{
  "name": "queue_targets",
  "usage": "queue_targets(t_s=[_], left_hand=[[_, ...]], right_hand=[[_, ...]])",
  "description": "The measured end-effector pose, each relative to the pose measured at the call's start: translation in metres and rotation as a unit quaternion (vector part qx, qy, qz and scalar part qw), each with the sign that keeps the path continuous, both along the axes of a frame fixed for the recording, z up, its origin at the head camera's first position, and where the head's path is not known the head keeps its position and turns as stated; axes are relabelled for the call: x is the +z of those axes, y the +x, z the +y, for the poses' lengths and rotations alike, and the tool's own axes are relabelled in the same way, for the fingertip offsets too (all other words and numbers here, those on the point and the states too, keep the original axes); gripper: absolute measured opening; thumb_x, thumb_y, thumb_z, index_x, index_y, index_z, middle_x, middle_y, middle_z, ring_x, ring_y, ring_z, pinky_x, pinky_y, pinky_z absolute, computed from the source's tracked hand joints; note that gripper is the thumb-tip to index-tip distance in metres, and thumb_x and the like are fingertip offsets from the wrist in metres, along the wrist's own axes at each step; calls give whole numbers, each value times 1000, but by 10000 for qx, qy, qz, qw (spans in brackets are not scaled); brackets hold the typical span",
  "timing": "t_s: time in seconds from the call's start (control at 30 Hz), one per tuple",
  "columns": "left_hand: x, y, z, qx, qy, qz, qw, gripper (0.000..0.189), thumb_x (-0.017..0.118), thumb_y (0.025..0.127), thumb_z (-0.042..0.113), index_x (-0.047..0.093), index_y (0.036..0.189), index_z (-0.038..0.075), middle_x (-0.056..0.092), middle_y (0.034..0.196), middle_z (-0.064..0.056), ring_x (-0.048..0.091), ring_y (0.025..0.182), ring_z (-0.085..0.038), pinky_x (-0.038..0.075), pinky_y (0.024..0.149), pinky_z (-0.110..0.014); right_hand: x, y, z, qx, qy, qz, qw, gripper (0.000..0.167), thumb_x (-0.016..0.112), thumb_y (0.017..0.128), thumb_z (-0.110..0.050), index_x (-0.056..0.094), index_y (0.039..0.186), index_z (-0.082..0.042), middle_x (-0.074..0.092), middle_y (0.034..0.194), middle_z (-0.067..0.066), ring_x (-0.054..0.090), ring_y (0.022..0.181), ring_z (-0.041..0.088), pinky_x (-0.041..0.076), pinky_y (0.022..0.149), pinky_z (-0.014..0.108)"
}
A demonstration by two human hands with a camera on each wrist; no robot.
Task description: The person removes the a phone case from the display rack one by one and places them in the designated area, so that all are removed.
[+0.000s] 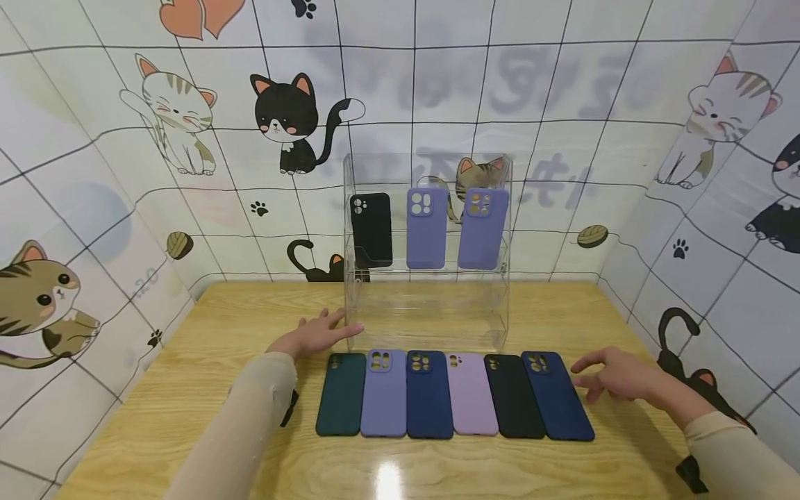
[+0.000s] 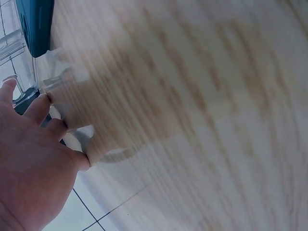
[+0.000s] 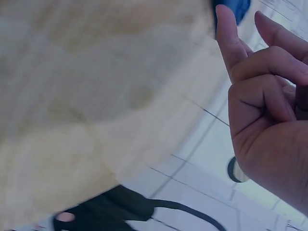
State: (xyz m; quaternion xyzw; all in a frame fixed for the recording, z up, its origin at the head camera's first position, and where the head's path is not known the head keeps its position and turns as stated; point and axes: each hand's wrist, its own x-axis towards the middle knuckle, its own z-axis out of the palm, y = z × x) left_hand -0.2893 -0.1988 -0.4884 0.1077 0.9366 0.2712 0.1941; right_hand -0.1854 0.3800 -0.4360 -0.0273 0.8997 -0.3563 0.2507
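My left hand (image 1: 317, 335) is beside the lower left side of a clear acrylic display rack (image 1: 431, 340), thumb at its edge, holding nothing. In the left wrist view the left hand (image 2: 36, 154) has its fingertips down by the tabletop. My right hand (image 1: 615, 375) hovers just right of a dark blue phone case (image 1: 558, 396), its fingers loosely bent around nothing. That row also has a dark green case (image 1: 341, 394), a lavender case (image 1: 384, 399), another dark blue case (image 1: 429, 399), a pink-purple case (image 1: 471, 399) and a black case (image 1: 515, 399).
On the rack's upper tier stand a black case (image 1: 373, 232) and two lavender cases, one in the middle (image 1: 427, 232) and one at right (image 1: 482, 232). The wooden table (image 1: 212, 347) meets a cat-patterned, gridded wall covering (image 1: 387, 83) at the back and sides.
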Motion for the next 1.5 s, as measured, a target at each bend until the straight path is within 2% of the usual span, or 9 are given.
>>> queue_targets(t_s=[0.13,0.33,0.77,0.87,0.93,1.03,1.1,1.33,1.5], left_hand=[[0,0,0,0,9,-10,10000,108,42,94,88,21,172,17,23,177,-19,0,168,-41,-10,128,-74],[0,0,0,-3,-17,-12,10000,107,42,95,87,21,172,17,23,177,-21,0,168,-43,-9,129,-74],[0,-1,-1,4,23,-87,10000,116,40,90,93,18,172,15,18,178,-22,-3,168,-44,-11,128,-74],[0,-1,-2,21,8,-63,10000,112,41,92,91,19,172,16,19,177,-22,-2,168,-43,-11,128,-74],[1,0,-2,7,19,-51,10000,110,41,94,89,19,172,16,18,178,-20,-2,168,-43,-12,128,-74],[0,0,-1,-7,17,-27,10000,108,41,95,88,20,172,16,18,178,-19,-2,168,-43,-12,127,-74],[0,0,0,-10,32,-39,10000,108,41,95,87,20,172,15,18,178,-19,-2,168,-43,-12,127,-75],[-1,-1,0,-50,-6,-55,10000,111,40,93,90,19,172,15,19,177,-23,-1,168,-44,-11,128,-75],[0,-1,0,-53,-53,-73,9999,111,40,93,91,18,172,17,21,177,-22,0,168,-43,-10,128,-74]], right_hand=[[20,-9,-8,82,195,237,9995,53,68,105,-24,56,144,10,81,93,12,26,47,7,30,48,24],[62,-30,-28,241,254,636,9974,57,66,107,-26,51,149,10,81,99,11,28,48,6,34,50,25],[132,-62,-69,345,728,1521,9851,58,71,104,-34,54,151,-3,82,108,11,33,56,11,38,56,32],[144,-68,-76,344,818,1694,9815,61,72,103,-36,52,153,-6,78,119,20,42,62,15,41,59,34],[151,-71,-81,347,890,1782,9793,63,72,103,-36,50,155,-7,75,126,25,57,70,20,47,63,35],[159,-74,-87,357,1003,1885,9763,64,71,104,-36,48,157,-7,70,135,30,71,94,32,55,74,40],[163,-76,-91,352,1030,1920,9753,66,71,104,-37,46,158,-8,70,136,29,74,104,37,60,79,44],[176,-85,-105,267,1010,2038,9734,70,71,104,-36,41,162,-10,66,140,31,75,106,43,61,84,51],[183,-91,-115,163,958,2226,9701,78,70,104,-38,31,167,-14,66,141,30,73,114,47,59,95,58]])
